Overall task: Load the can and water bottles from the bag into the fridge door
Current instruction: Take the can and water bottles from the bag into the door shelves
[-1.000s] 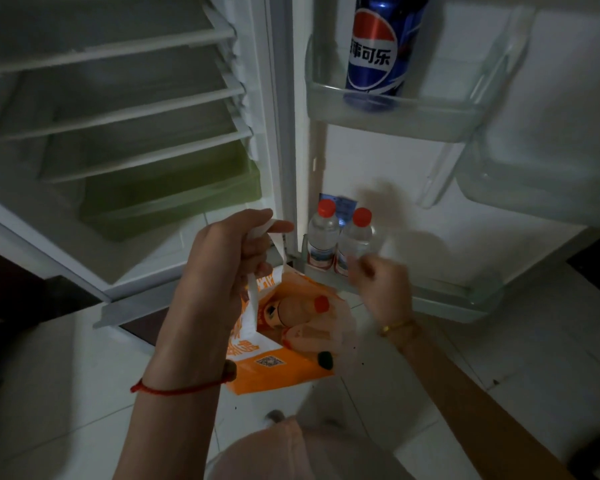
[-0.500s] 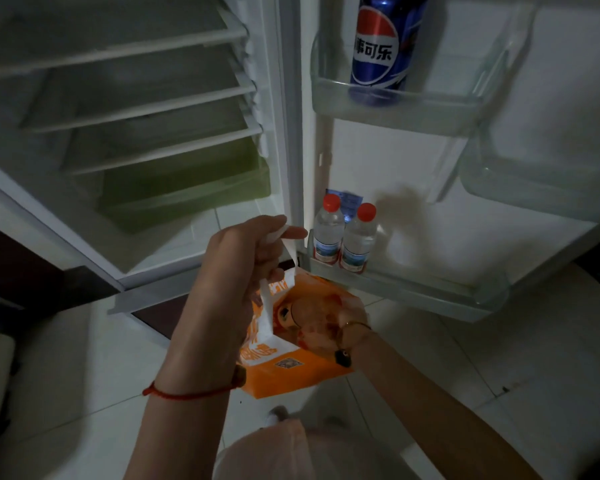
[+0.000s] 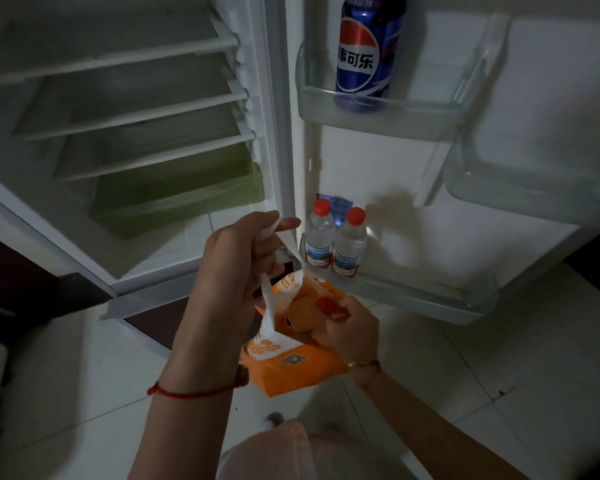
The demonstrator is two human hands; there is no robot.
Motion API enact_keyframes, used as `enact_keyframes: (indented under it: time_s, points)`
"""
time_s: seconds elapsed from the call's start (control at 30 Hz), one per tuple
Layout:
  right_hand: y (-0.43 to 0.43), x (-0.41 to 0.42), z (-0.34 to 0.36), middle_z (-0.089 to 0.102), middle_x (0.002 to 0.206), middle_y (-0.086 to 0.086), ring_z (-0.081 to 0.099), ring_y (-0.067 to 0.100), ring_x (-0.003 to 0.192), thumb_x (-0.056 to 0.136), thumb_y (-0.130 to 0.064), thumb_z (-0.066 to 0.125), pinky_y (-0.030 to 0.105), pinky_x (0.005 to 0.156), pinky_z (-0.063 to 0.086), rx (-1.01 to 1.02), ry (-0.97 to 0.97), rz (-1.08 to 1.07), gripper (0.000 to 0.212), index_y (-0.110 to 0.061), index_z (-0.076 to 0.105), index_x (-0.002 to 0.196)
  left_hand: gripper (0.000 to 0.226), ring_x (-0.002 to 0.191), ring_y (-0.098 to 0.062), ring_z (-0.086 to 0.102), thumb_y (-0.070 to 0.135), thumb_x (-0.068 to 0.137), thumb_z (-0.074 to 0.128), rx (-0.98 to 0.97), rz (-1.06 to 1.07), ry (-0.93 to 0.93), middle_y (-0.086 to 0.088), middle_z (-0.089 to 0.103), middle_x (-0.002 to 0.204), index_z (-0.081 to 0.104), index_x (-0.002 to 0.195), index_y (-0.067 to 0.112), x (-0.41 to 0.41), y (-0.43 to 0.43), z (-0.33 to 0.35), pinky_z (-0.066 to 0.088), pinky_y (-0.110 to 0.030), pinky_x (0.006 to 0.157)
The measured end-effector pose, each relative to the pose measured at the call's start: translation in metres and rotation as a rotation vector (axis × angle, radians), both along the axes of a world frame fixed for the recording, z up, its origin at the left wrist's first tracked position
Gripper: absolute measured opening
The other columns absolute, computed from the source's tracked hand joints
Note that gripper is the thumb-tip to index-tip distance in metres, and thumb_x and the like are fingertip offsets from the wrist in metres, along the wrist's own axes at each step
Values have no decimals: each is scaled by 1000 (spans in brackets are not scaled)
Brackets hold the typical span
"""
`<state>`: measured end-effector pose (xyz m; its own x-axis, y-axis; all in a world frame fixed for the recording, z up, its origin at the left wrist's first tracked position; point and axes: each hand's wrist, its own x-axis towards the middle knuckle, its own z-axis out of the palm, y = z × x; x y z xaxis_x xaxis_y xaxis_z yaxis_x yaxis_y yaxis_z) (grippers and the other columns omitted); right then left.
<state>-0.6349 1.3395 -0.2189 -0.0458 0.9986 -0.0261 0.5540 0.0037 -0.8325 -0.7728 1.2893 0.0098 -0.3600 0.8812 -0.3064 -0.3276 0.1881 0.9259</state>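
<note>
My left hand (image 3: 238, 271) grips the white handles of an orange bag (image 3: 291, 368) and holds it up in front of the open fridge. Inside the bag's mouth my right hand (image 3: 350, 327) closes around a water bottle (image 3: 303, 311) with a red cap. Two more water bottles (image 3: 335, 242) with red caps stand side by side at the left end of the lowest door shelf (image 3: 430, 292). A blue cola can (image 3: 366, 53) stands upright in the upper door shelf (image 3: 378, 119).
The fridge body on the left has white wire shelves (image 3: 132, 123) and a green drawer (image 3: 177, 199). A second clear door bin (image 3: 534, 178) hangs at the right. White floor tiles lie below, and my knee (image 3: 291, 452) shows at the bottom.
My right hand left the two bottles on the lowest door shelf, moved down into the bag and closed on another bottle. The left hand kept holding the bag.
</note>
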Motion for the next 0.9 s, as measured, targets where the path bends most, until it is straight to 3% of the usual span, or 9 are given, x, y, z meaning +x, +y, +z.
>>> enact_keyframes:
  time_s: [0.13, 0.33, 0.43, 0.57, 0.63, 0.7, 0.83, 0.9]
  points:
    - [1, 28, 35, 61, 63, -12, 58, -1, 61, 73, -35, 80, 6, 58, 40, 185, 30, -22, 22, -26, 61, 78, 29, 42, -8, 18, 22, 93, 51, -2, 6, -5, 3, 19, 58, 72, 95, 2, 9, 6, -5, 19, -30, 55]
    - [20, 77, 91, 68, 67, -9, 64, 5, 63, 73, -32, 82, 15, 58, 50, 373, 84, -62, 22, -19, 69, 85, 29, 39, -7, 22, 20, 94, 50, 9, -10, 27, 4, 22, 54, 71, 93, 0, 20, 16, -8, 30, -23, 46]
    - [31, 96, 112, 64, 66, -8, 60, 6, 59, 74, -25, 80, 7, 59, 46, 531, 38, -116, 19, -16, 69, 87, 30, 38, -7, 25, 20, 94, 50, 16, -4, 60, 4, 23, 52, 71, 93, -1, 22, 19, -9, 33, -20, 43]
    - [49, 114, 121, 63, 64, -5, 62, 15, 58, 75, -28, 78, 31, 57, 53, 659, -2, -172, 20, -14, 68, 85, 30, 37, -7, 25, 22, 94, 50, 4, 8, 74, 3, 21, 51, 72, 91, 0, 23, 22, -12, 33, -17, 38]
    - [58, 120, 122, 61, 65, -9, 62, 14, 59, 75, -29, 77, 35, 56, 54, 683, 5, -214, 20, -14, 68, 85, 31, 37, -7, 26, 23, 93, 50, -7, 23, 87, 4, 22, 51, 72, 92, 1, 23, 24, -13, 33, -17, 38]
    - [67, 124, 123, 59, 67, -12, 61, 10, 59, 76, -30, 76, 31, 56, 53, 694, 1, -233, 21, -15, 68, 87, 32, 37, -7, 24, 23, 93, 51, -8, 43, 91, 5, 23, 50, 73, 93, 1, 21, 24, -14, 32, -18, 40]
    - [86, 125, 120, 58, 68, -15, 56, 1, 60, 78, -30, 75, 10, 60, 44, 665, -20, -186, 18, -17, 67, 89, 33, 38, -6, 23, 25, 93, 50, -18, 49, 110, 6, 23, 50, 73, 95, 1, 20, 23, -15, 25, -22, 45]
    - [96, 121, 114, 59, 67, -12, 54, 1, 59, 78, -27, 75, 14, 59, 44, 643, -43, -143, 18, -17, 67, 90, 33, 37, -6, 24, 26, 93, 50, -21, 40, 117, 6, 23, 50, 73, 94, 2, 20, 24, -14, 26, -23, 45]
